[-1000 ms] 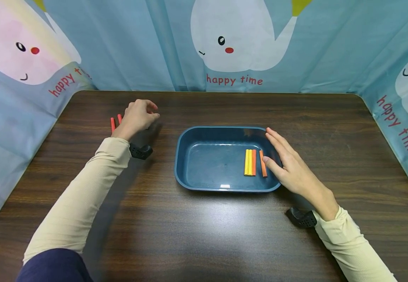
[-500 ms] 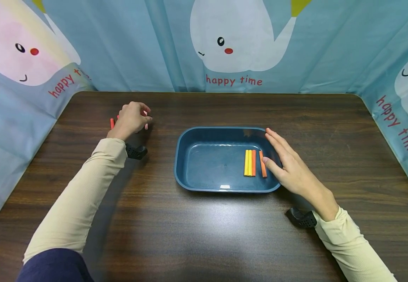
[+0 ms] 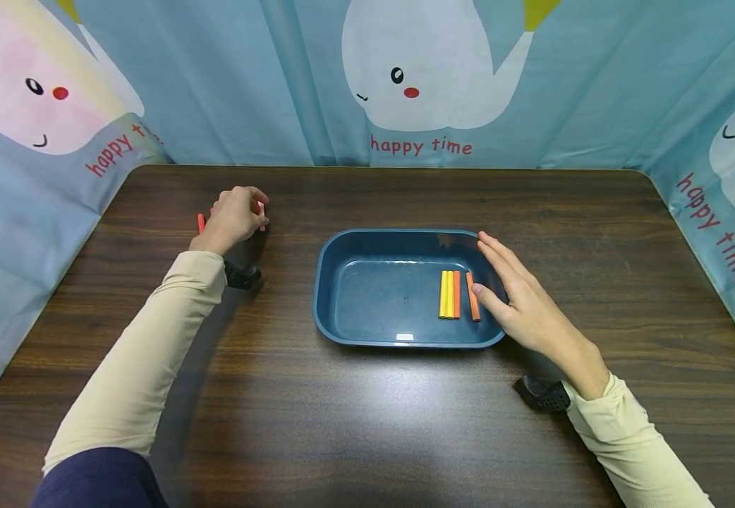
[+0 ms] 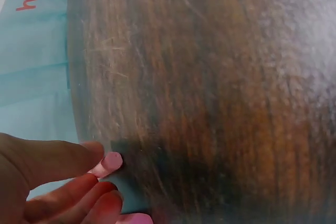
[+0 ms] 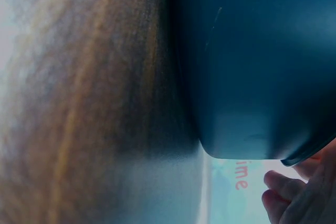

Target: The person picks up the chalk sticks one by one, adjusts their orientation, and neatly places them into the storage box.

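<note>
My left hand (image 3: pixel 231 219) is at the table's far left, pinching a pink crayon-like stick (image 4: pixel 107 164) between thumb and finger. A second pink stick end (image 4: pixel 135 219) shows just below the fingers in the left wrist view. Red sticks (image 3: pixel 201 223) lie partly hidden behind the hand. My right hand (image 3: pixel 526 303) rests on the right rim of a blue tray (image 3: pixel 367 344), fingers extended along the far right corner and thumb over the inside. Yellow sticks (image 3: pixel 446 295) lie in the tray beside an orange-red one (image 3: pixel 457 295); a separate orange stick (image 3: pixel 472 298) lies close to the thumb.
The dark wood table (image 3: pixel 367 423) runs back to a blue curtain (image 3: pixel 247 85) printed with white whales. The curtain also borders the table's left and right sides. Each wrist wears a black camera band (image 3: pixel 542 393).
My left hand has moved left and slightly down to the sticks, and a pink stick now shows at its fingertips. The right hand and tray have stayed in place.
</note>
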The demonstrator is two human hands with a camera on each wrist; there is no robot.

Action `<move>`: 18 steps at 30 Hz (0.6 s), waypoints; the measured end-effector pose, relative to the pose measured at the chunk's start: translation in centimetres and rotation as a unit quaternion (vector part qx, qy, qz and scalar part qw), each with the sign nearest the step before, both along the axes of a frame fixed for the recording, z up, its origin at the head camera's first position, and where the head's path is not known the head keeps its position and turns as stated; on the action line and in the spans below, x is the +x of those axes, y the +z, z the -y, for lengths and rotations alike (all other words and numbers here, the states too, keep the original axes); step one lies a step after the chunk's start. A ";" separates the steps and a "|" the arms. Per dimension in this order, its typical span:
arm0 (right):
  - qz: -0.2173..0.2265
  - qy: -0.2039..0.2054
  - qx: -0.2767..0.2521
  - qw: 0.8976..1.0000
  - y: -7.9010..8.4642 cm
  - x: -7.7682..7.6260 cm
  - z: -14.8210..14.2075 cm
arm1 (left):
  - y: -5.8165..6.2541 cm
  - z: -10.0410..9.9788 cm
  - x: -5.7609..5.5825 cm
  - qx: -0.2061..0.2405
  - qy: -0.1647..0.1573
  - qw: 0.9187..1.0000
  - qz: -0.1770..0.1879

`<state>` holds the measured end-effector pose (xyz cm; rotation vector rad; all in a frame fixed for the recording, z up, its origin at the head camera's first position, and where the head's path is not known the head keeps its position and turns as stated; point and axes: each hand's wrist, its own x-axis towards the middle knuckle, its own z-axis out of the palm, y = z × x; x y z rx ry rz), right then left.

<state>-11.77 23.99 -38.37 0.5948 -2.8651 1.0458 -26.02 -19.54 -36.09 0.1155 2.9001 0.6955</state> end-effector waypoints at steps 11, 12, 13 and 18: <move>-0.001 0.007 0.003 1.000 0.0 0.0 -0.1 | -0.3 -0.4 -0.4 -0.004 -0.054 0.998 0.033; -0.001 0.007 0.003 1.000 0.0 0.0 -0.1 | -0.4 -0.4 -0.4 -0.005 -0.055 0.998 0.031; -0.001 0.008 0.003 1.000 0.0 0.0 -0.1 | -0.4 -0.5 -0.4 -0.004 -0.056 0.998 0.030; -0.001 0.008 0.002 1.000 0.0 0.1 -0.2 | -0.7 -0.8 -0.5 -0.016 -0.057 0.998 0.025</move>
